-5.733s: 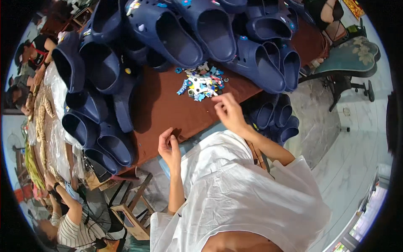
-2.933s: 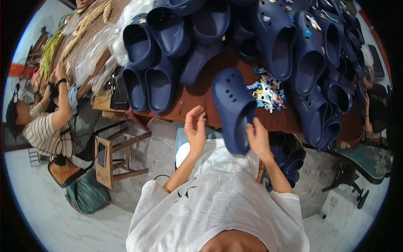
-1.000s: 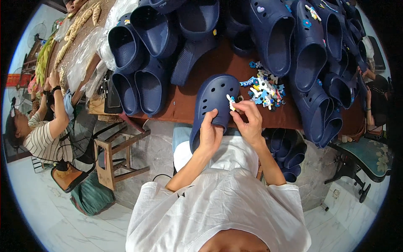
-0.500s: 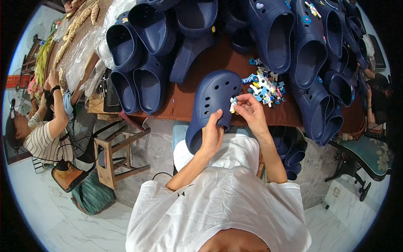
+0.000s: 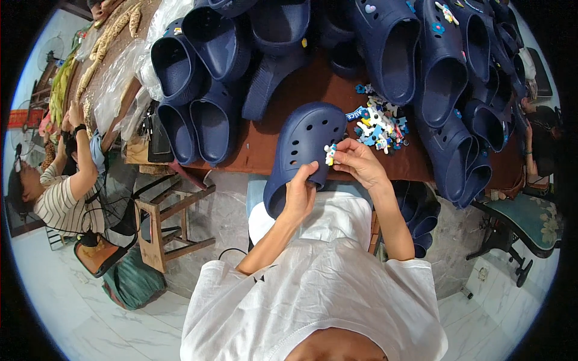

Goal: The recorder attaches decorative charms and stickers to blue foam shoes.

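My left hand grips a navy foam clog by its opening, thumb on top and the other fingers inside. The clog's toe points away from me, and rows of round holes show on its upper. Between the thumb and fingertips of my right hand is a small white shoe charm with touches of yellow and blue. It hovers over, or touches, the clog's right side; I cannot tell which. Just beyond that hand, a pile of small charms in white, blue and yellow lies on the brown tabletop.
Navy clogs stand stacked at the table's back left, and more clogs, some with charms, line the right. A wooden stool is on the left. Another person in a striped shirt works at far left. A teal-topped chair stands right.
My right hand has shifted slightly left with the charm, bringing it further over the clog's upper. The left hand keeps its hold, and the clog has barely moved.
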The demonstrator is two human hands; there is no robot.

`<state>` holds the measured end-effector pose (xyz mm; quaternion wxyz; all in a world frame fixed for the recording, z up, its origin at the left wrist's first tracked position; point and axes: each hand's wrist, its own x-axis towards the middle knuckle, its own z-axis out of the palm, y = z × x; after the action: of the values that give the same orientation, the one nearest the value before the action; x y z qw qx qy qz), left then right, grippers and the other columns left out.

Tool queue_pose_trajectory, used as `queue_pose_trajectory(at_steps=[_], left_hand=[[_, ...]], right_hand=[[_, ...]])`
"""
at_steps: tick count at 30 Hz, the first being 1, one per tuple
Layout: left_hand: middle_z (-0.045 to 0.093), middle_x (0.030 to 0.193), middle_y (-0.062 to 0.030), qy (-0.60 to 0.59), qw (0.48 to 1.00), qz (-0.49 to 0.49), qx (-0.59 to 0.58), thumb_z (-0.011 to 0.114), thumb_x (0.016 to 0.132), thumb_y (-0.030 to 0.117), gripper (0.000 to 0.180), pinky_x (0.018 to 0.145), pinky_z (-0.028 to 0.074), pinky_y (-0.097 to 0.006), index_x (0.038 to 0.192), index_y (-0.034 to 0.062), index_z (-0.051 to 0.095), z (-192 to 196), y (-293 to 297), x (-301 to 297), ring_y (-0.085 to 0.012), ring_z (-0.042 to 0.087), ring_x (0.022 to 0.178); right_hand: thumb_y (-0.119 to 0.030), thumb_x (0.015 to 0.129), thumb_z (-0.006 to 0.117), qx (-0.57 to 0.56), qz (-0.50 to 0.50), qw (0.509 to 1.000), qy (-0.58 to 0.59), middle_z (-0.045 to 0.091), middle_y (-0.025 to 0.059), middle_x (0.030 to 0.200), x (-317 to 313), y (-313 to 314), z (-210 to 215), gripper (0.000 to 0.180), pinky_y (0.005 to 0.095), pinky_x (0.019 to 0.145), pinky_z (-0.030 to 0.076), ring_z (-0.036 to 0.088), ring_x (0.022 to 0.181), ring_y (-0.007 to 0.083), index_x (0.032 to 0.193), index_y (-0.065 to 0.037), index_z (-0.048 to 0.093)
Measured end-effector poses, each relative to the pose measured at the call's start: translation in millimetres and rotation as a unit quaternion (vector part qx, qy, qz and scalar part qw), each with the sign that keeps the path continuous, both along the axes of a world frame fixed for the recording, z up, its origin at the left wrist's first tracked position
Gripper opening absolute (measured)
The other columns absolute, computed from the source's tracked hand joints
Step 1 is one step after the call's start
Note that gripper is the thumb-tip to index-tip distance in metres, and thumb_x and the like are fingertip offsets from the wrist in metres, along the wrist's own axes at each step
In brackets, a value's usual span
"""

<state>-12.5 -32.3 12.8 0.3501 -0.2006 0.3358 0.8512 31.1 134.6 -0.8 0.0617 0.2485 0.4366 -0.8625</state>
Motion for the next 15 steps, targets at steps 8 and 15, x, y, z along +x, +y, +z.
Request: queue_pose_trajectory(at_steps=[8,15], left_hand=[[0.059,0.09,-0.0024,0.04,0.998,-0.03,-0.032,0.063,0.077,0.003,0.019,0.078,0.043,-0.027,0.095,0.0042,0.058,-4,-1,-2,-0.0123,0.056,0.084],[0.06,0.094,-0.005,0.005,0.999,-0.047,-0.019,0.061,0.077,0.004,0.019,0.086,0.043,-0.03,0.095,0.0007,0.059,-21,-9,-5,-0.0157,0.057,0.089]], right_hand=[[-0.01,0.083,0.07,0.018,0.006,1.0,0.005,0.065,0.0032,0.088,-8,0,-4,0.018,0.019,0.066,0.054,0.064,0.076,0.0087,0.092,-0.008,0.056],[-0.01,0.082,0.071,0.028,0.012,1.0,0.006,0.065,0.0029,0.083,-7,-1,-4,0.018,0.0182,0.063,0.052,0.062,0.072,0.0071,0.089,-0.009,0.054]])
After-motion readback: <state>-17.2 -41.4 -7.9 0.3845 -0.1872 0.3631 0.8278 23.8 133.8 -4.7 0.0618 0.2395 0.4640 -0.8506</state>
